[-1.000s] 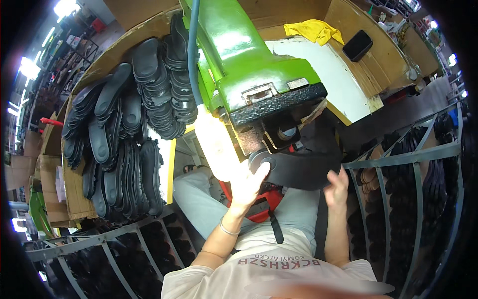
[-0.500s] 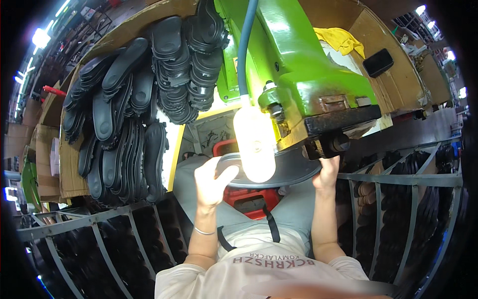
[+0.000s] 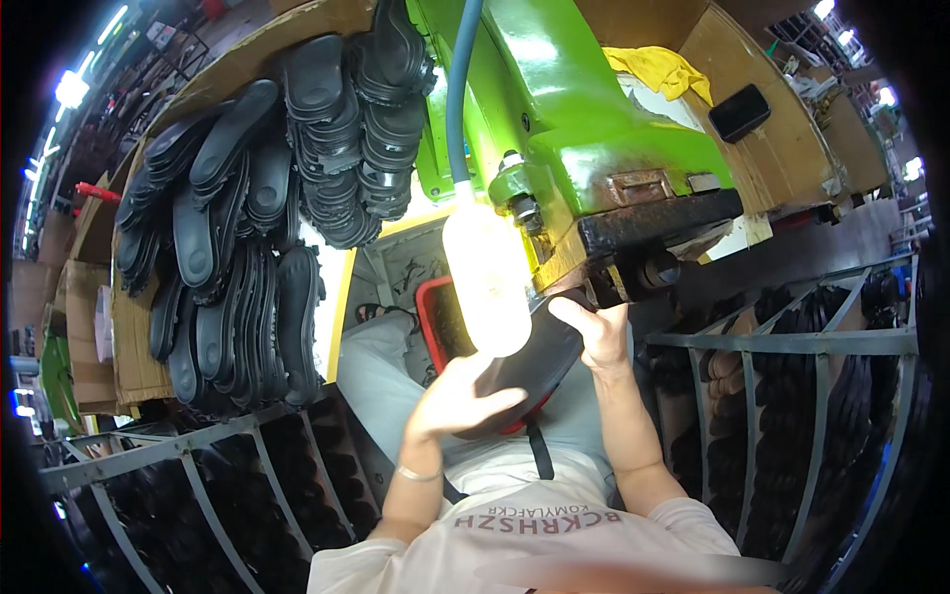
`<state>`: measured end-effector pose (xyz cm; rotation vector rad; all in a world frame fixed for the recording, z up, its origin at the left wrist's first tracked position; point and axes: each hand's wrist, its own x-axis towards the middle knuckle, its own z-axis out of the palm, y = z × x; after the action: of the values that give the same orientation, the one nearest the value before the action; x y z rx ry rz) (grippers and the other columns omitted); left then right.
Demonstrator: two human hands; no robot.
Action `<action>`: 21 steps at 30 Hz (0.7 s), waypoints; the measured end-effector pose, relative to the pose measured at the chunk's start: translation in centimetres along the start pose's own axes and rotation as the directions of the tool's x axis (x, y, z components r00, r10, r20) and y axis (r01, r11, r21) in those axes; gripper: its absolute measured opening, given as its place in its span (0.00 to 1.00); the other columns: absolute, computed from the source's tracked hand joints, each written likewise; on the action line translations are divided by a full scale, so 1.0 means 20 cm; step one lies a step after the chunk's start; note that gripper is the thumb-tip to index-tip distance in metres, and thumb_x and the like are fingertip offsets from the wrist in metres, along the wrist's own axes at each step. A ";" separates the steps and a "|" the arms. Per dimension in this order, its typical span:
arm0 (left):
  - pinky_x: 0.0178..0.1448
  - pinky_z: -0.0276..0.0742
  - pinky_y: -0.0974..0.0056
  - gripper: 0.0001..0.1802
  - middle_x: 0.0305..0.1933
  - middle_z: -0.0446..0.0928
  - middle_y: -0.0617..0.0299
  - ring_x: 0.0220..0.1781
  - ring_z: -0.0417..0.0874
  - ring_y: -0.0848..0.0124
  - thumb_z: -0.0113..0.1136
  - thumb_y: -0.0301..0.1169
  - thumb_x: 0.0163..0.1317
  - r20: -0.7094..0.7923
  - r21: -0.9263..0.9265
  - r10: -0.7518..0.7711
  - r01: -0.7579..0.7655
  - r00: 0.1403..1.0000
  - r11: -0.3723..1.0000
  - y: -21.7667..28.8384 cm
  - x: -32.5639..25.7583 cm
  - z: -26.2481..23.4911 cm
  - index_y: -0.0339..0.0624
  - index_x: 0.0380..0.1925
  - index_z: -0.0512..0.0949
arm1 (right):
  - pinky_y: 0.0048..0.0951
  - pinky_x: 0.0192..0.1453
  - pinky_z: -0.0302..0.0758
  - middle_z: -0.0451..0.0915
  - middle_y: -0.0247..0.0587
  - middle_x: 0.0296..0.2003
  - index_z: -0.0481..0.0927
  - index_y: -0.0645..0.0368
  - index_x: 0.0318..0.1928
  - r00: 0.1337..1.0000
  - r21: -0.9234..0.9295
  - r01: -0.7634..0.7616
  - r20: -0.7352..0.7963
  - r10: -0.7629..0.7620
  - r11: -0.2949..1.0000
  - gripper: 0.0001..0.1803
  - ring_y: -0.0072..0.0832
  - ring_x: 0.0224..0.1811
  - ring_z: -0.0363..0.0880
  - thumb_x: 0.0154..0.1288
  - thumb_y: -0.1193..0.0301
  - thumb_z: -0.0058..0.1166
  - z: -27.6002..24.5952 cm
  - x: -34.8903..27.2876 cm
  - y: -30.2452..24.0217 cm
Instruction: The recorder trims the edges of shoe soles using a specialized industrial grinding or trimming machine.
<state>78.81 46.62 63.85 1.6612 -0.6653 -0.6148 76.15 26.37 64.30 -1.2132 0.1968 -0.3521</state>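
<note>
A dark shoe sole (image 3: pixel 542 358) is held between my hands, slanting from near left to far right beneath the green machine's head (image 3: pixel 648 223). My right hand (image 3: pixel 602 342) grips its far end close to the machine's working part, thumb on top. At the near end, my left hand (image 3: pixel 457 398) has its thumb over the sole and its fingers around the edge, partly lost in glare. A bright lamp (image 3: pixel 490 282) on a grey-blue flexible stem hangs just in front and hides some of the sole.
Piles of black soles (image 3: pixel 237 238) fill a cardboard box at left. A yellow cloth (image 3: pixel 661 71) and a black phone (image 3: pixel 740 113) lie at back right. Metal racks (image 3: pixel 792 344) holding dark soles flank me. A red bin (image 3: pixel 431 315) stands below the machine.
The sole has turned from lying crosswise to a slant, its left end coming nearer to me. My left hand moved down and right; my right hand shifted slightly left.
</note>
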 end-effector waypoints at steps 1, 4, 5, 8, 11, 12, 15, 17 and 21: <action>0.37 0.71 0.72 0.09 0.28 0.77 0.67 0.30 0.72 0.80 0.65 0.28 0.55 -0.110 -0.018 0.030 -0.032 0.993 0.999 0.01 0.10 0.07 0.36 0.35 0.79 | 0.22 0.46 0.73 0.79 0.36 0.40 0.74 0.65 0.46 0.999 -0.016 0.017 -0.034 -0.017 1.000 0.18 0.20 0.39 0.76 0.54 0.78 0.61 0.03 -0.01 -0.01; 0.29 0.65 0.70 0.09 0.21 0.72 0.68 0.25 0.68 0.82 0.63 0.32 0.58 -0.311 0.309 0.090 0.011 0.946 0.951 -0.07 0.25 0.15 0.38 0.26 0.78 | 0.22 0.49 0.71 0.76 0.37 0.39 0.69 0.64 0.50 0.980 -0.213 0.014 -0.190 -0.055 0.977 0.23 0.21 0.42 0.75 0.56 0.74 0.63 -0.02 -0.12 0.05; 0.29 0.65 0.70 0.09 0.21 0.72 0.68 0.25 0.68 0.82 0.63 0.32 0.58 -0.311 0.308 0.101 0.000 0.945 0.951 -0.06 0.28 0.14 0.38 0.26 0.78 | 0.22 0.50 0.71 0.75 0.37 0.41 0.68 0.65 0.50 0.986 -0.212 0.032 -0.153 -0.065 0.977 0.23 0.22 0.43 0.74 0.56 0.74 0.63 -0.03 -0.20 0.08; 0.25 0.64 0.68 0.10 0.17 0.73 0.63 0.19 0.68 0.75 0.64 0.34 0.56 -0.224 0.466 0.183 -0.060 0.957 0.883 -0.01 0.29 0.13 0.40 0.23 0.79 | 0.24 0.53 0.69 0.72 0.39 0.45 0.66 0.67 0.52 0.988 -0.060 -0.106 -0.118 0.098 0.993 0.24 0.23 0.48 0.72 0.58 0.73 0.61 -0.11 -0.42 0.20; 0.29 0.68 0.63 0.10 0.27 0.79 0.60 0.22 0.74 0.65 0.64 0.33 0.55 0.026 0.745 0.618 -0.428 0.785 0.512 0.00 0.32 0.08 0.44 0.37 0.82 | 0.25 0.56 0.67 0.73 0.39 0.45 0.66 0.68 0.51 0.988 -0.057 -0.061 -0.145 0.052 0.997 0.24 0.23 0.48 0.71 0.59 0.71 0.60 -0.12 -0.39 0.15; 0.30 0.69 0.63 0.11 0.30 0.79 0.60 0.22 0.73 0.64 0.64 0.32 0.55 0.096 0.772 0.729 -0.513 0.678 0.375 0.01 0.32 0.04 0.45 0.39 0.82 | 0.25 0.56 0.67 0.73 0.40 0.45 0.66 0.68 0.51 0.989 -0.055 0.010 -0.144 -0.018 0.998 0.23 0.23 0.48 0.71 0.59 0.71 0.60 -0.10 -0.32 0.11; 0.32 0.69 0.65 0.14 0.33 0.79 0.59 0.24 0.73 0.64 0.64 0.31 0.55 0.096 0.747 0.567 -0.435 0.818 0.502 0.04 0.28 0.04 0.44 0.43 0.81 | 0.21 0.46 0.70 0.76 0.38 0.40 0.70 0.67 0.47 0.993 -0.142 0.060 -0.088 -0.073 0.988 0.16 0.20 0.41 0.74 0.60 0.75 0.57 -0.08 -0.11 0.00; 0.40 0.71 0.61 0.16 0.38 0.78 0.55 0.33 0.75 0.60 0.63 0.32 0.57 -0.046 0.511 0.358 -0.286 0.933 0.811 0.04 0.26 0.06 0.42 0.45 0.80 | 0.17 0.37 0.70 0.77 0.32 0.31 0.71 0.65 0.42 0.992 -0.152 0.055 -0.103 -0.071 0.987 0.11 0.16 0.31 0.74 0.60 0.78 0.56 -0.09 -0.05 0.00; 0.47 0.73 0.58 0.14 0.39 0.78 0.51 0.40 0.78 0.56 0.63 0.29 0.57 -0.069 0.411 0.202 -0.156 0.977 0.898 0.12 0.20 0.01 0.36 0.43 0.77 | 0.16 0.36 0.68 0.75 0.33 0.31 0.70 0.63 0.41 0.957 -0.141 0.162 -0.218 -0.190 0.977 0.10 0.14 0.30 0.71 0.60 0.79 0.55 -0.09 -0.09 0.09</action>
<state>81.21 43.31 66.05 1.9705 -0.8974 -0.2570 74.15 26.00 61.97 -1.3130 0.3149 -0.6463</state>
